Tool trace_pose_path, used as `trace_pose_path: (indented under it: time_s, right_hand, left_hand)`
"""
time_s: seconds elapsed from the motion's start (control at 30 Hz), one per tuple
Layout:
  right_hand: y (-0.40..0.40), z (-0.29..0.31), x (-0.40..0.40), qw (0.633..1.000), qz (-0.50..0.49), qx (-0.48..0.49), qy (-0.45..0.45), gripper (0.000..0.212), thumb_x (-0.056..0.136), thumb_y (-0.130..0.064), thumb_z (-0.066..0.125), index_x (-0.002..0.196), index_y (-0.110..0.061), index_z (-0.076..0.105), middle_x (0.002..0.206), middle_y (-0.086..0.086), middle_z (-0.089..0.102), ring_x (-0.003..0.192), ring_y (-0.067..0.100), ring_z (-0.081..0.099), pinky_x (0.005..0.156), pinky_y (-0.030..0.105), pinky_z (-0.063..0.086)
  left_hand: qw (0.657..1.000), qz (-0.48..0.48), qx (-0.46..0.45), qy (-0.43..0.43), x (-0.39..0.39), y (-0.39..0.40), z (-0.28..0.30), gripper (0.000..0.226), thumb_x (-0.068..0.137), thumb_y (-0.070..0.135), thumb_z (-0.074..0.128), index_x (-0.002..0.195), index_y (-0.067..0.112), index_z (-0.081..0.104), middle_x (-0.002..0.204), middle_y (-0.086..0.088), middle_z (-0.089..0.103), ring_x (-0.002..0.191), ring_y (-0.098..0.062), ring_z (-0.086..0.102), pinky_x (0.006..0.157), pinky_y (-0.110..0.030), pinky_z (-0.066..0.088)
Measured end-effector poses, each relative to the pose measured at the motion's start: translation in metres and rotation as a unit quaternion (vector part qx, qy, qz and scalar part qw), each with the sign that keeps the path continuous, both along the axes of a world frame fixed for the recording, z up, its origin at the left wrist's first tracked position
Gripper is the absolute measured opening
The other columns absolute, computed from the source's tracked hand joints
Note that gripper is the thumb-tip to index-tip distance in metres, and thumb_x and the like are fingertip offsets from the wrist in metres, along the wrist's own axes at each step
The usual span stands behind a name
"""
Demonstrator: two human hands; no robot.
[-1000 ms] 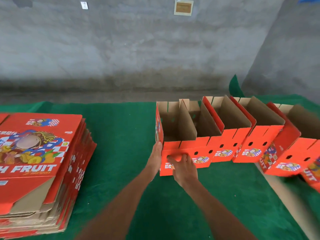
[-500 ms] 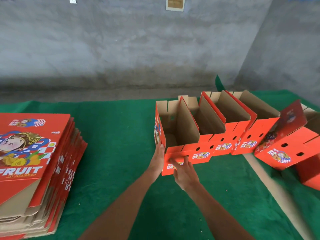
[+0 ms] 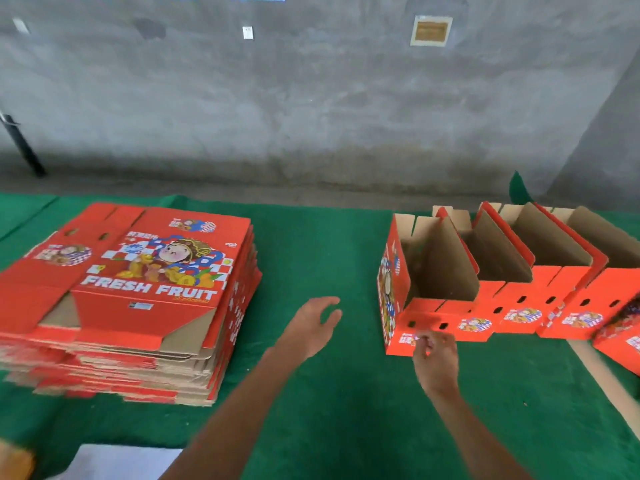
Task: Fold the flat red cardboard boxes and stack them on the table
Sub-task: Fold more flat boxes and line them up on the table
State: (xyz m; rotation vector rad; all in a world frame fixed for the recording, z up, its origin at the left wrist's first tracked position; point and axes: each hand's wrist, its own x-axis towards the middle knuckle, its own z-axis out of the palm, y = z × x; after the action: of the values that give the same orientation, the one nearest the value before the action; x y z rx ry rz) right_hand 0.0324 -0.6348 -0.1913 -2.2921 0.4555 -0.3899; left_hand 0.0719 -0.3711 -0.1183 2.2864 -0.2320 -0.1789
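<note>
A thick pile of flat red "FRESH FRUIT" cardboard boxes point(image 3: 138, 289) lies on the left of the green table point(image 3: 329, 403). On the right stands a row of several folded red boxes, nested one into another; the nearest folded box point(image 3: 415, 317) is at the row's left end. My left hand point(image 3: 311, 327) hovers over the green cloth between pile and row, fingers spread, holding nothing. My right hand point(image 3: 434, 355) is at the lower front face of the nearest folded box, fingers loosely curled; whether it touches the box I cannot tell.
A grey concrete wall point(image 3: 311, 98) runs behind the table. A black pole point(image 3: 20, 147) leans at the far left. A bare strip point(image 3: 602, 375) crosses the cloth at the right. Something white point(image 3: 114, 462) lies at the near edge.
My left hand has let go of the nearest folded box's left side and moved left over the cloth. My right hand has drawn back slightly. The view has swung left toward the flat pile.
</note>
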Motion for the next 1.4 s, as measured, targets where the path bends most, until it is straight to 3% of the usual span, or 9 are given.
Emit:
trace_pose_path:
  time_s: [0.17, 0.33, 0.53, 0.63, 0.87, 0.97, 1.07, 1.17, 1.4]
  right_hand:
    - [0.109, 0.036, 0.008, 0.983, 0.182, -0.005, -0.017, 0.034, 0.106, -0.032, 0.055, 0.133, -0.013, 0.065, 0.126, 0.004, 0.059, 0.109, 0.018, 0.066, 0.090, 0.040, 0.058]
    - [0.225, 0.083, 0.026, 0.952, 0.301, -0.032, -0.055, 0.048, 0.101, -0.050, 0.058, 0.144, -0.028, 0.058, 0.136, -0.007, 0.058, 0.114, 0.011, 0.064, 0.091, 0.037, 0.057]
    - [0.322, 0.082, 0.019, 0.923, 0.384, -0.004, -0.009, 0.055, 0.097, -0.048, 0.065, 0.146, -0.028, 0.050, 0.137, -0.001, 0.057, 0.118, 0.009, 0.054, 0.096, 0.035, 0.049]
    - [0.345, 0.071, 0.015, 0.925, 0.376, 0.037, 0.037, 0.052, 0.095, -0.049, 0.067, 0.139, -0.029, 0.049, 0.137, -0.002, 0.055, 0.123, 0.014, 0.057, 0.104, 0.044, 0.051]
    - [0.357, 0.072, 0.006, 0.935, 0.323, 0.138, 0.055, 0.040, 0.083, -0.041, 0.075, 0.112, -0.019, 0.060, 0.120, 0.003, 0.055, 0.106, 0.019, 0.062, 0.075, 0.031, 0.060]
    - [0.352, 0.086, -0.003, 0.923, 0.269, 0.270, 0.049, 0.049, 0.078, -0.032, 0.078, 0.114, -0.009, 0.054, 0.111, 0.011, 0.064, 0.086, 0.017, 0.073, 0.063, 0.031, 0.060]
    - [0.316, 0.118, -0.008, 0.922, 0.201, 0.330, 0.016, 0.040, 0.084, -0.024, 0.077, 0.112, -0.021, 0.050, 0.106, 0.002, 0.068, 0.093, 0.022, 0.073, 0.077, 0.047, 0.063]
    - [0.255, 0.167, -0.012, 0.925, 0.205, 0.319, 0.015, 0.031, 0.089, -0.011, 0.072, 0.103, -0.029, 0.050, 0.105, 0.001, 0.067, 0.073, 0.026, 0.077, 0.060, 0.042, 0.064]
    - [0.107, 0.301, -0.040, 0.946, 0.310, -0.041, 0.081, 0.016, 0.085, -0.018, 0.068, 0.097, -0.027, 0.062, 0.084, -0.001, 0.070, 0.052, 0.016, 0.072, 0.038, 0.026, 0.050]
  left_hand:
    - [0.950, 0.094, 0.229, -0.193, -0.017, 0.081, 0.023, 0.051, 0.106, 0.041, 0.048, 0.152, 0.020, 0.047, 0.160, -0.006, 0.043, 0.153, -0.023, 0.030, 0.130, -0.042, 0.006]
    - [0.894, 0.244, 0.370, -0.071, -0.036, 0.174, 0.039, 0.086, 0.098, 0.074, 0.024, 0.165, 0.027, -0.001, 0.173, -0.012, -0.004, 0.158, -0.040, -0.013, 0.122, -0.067, -0.013]
    - [0.889, 0.258, 0.373, 0.059, -0.064, 0.255, 0.035, 0.123, 0.080, 0.096, 0.031, 0.165, 0.014, -0.005, 0.171, -0.022, -0.009, 0.157, -0.045, -0.007, 0.126, -0.059, 0.001]
    - [0.876, 0.225, 0.426, 0.037, -0.067, 0.254, 0.030, 0.113, 0.090, 0.087, 0.028, 0.164, 0.005, 0.005, 0.170, -0.028, 0.001, 0.157, -0.046, 0.003, 0.127, -0.054, 0.014]
    - [0.793, 0.121, 0.592, -0.081, -0.079, 0.236, 0.050, 0.072, 0.110, 0.048, 0.033, 0.140, -0.016, 0.044, 0.134, -0.039, 0.056, 0.118, -0.048, 0.064, 0.096, -0.050, 0.059]
    - [0.804, 0.113, 0.572, -0.115, -0.087, 0.212, 0.070, 0.031, 0.102, 0.016, 0.049, 0.128, 0.001, 0.058, 0.117, -0.018, 0.069, 0.104, -0.030, 0.069, 0.081, -0.036, 0.060]
    - [0.843, 0.140, 0.481, -0.197, -0.098, 0.180, 0.106, 0.020, 0.097, 0.019, 0.055, 0.113, 0.017, 0.067, 0.103, -0.003, 0.073, 0.093, -0.025, 0.072, 0.068, -0.030, 0.048]
    - [0.856, 0.166, 0.365, -0.326, -0.106, 0.152, 0.153, 0.008, 0.082, 0.021, 0.077, 0.082, 0.016, 0.071, 0.075, -0.002, 0.073, 0.067, -0.028, 0.072, 0.056, -0.030, 0.050]
    - [0.838, 0.112, 0.290, -0.448, -0.103, 0.090, 0.259, 0.020, 0.096, 0.041, 0.068, 0.092, 0.022, 0.071, 0.089, -0.002, 0.074, 0.087, -0.030, 0.067, 0.083, -0.038, 0.044]
